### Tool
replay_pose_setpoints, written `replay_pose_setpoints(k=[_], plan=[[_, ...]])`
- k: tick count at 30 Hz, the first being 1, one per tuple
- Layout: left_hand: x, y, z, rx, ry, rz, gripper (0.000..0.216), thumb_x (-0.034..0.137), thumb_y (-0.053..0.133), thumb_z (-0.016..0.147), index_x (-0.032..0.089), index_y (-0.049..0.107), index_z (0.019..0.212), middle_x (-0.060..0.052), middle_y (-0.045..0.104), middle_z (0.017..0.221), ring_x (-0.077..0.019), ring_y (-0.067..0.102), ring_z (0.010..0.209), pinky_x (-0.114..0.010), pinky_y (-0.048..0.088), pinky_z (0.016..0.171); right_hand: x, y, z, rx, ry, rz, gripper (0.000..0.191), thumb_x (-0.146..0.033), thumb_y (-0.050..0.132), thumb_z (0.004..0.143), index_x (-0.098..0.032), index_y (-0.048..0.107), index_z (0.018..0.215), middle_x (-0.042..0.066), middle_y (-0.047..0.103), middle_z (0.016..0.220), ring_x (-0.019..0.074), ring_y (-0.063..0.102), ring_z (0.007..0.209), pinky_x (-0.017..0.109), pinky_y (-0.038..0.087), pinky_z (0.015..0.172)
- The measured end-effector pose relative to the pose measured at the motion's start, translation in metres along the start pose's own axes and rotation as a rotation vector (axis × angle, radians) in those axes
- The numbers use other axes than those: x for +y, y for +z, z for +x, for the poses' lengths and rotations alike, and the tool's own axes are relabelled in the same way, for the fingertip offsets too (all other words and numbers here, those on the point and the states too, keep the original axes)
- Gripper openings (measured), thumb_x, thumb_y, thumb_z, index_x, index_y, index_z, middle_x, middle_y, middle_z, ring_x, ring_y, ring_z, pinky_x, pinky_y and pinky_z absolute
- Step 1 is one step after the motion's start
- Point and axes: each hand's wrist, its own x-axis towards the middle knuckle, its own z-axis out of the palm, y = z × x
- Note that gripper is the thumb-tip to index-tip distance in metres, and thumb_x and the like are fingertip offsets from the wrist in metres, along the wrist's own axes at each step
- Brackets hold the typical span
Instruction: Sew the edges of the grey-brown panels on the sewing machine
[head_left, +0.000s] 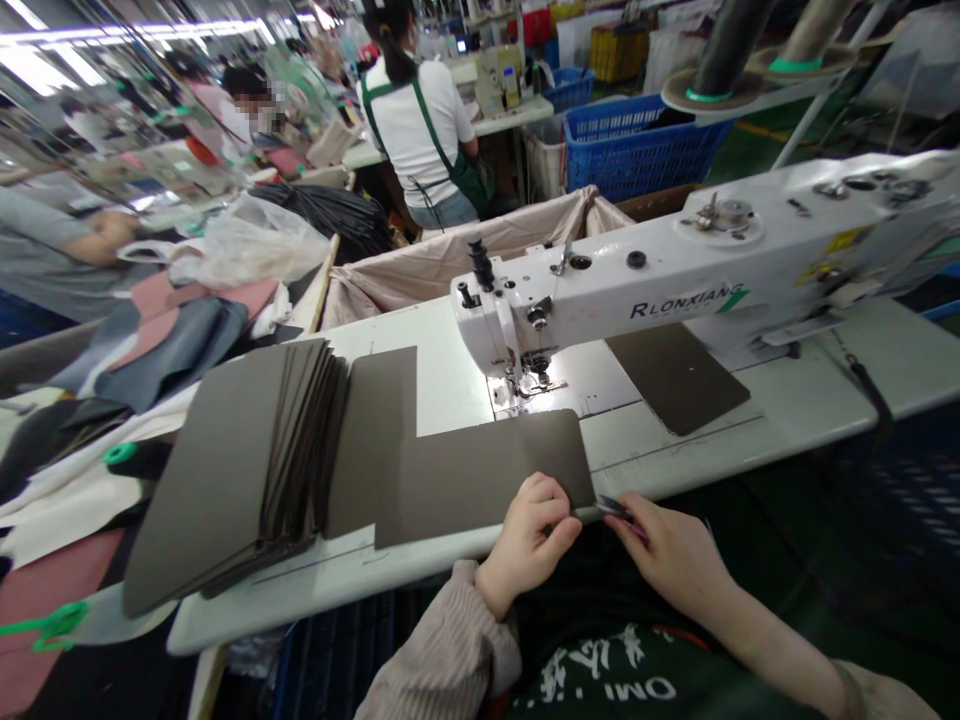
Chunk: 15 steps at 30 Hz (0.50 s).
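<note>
My left hand [529,540] is closed on the near edge of a dark brown leather piece [480,475] that lies flat on the white sewing table [450,380]. My right hand [671,555] is closed round small thread snips [615,507], their tip at the piece's near right corner. The piece reaches up to the needle area [525,385] of the white sewing machine [675,270]. A fanned stack of the same dark pieces [247,460] sits to the left. Another dark piece [675,375] lies under the machine arm on the right.
A cloth-lined bin [450,260] stands behind the table. Blue crates [637,140] are at the back right. A person in a white shirt and green apron [420,120] works beyond. Piles of leather and plastic bags [225,250] lie on the left bench.
</note>
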Motion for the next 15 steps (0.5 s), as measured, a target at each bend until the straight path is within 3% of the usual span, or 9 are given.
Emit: replay_pose_setpoints(k=[5, 15], plan=[[-0.001, 0.007, 0.005, 0.051, -0.105, 0.096, 0.005, 0.017, 0.054, 0.091, 0.021, 0.052, 0.089, -0.004, 0.057, 0.093, -0.0199, 0.053, 0.091, -0.032, 0.045, 0.08, 0.0, 0.003, -0.004, -0.011, 0.013, 0.008, 0.019, -0.038, 0.041, 0.099, -0.025, 0.051, 0.089, -0.001, 0.066, 0.076, 0.0182, 0.063, 0.064, 0.029, 0.036, 0.055], [-0.002, 0.01, 0.009, 0.019, -0.084, 0.162, 0.015, 0.007, 0.05, 0.091, 0.021, 0.055, 0.096, -0.004, 0.057, 0.1, -0.0197, 0.053, 0.096, -0.031, 0.045, 0.085, 0.003, 0.013, -0.004, 0.014, 0.007, 0.02, 0.021, -0.039, 0.04, 0.1, -0.024, 0.05, 0.089, 0.0, 0.064, 0.072, 0.0188, 0.063, 0.062, 0.029, 0.033, 0.054]])
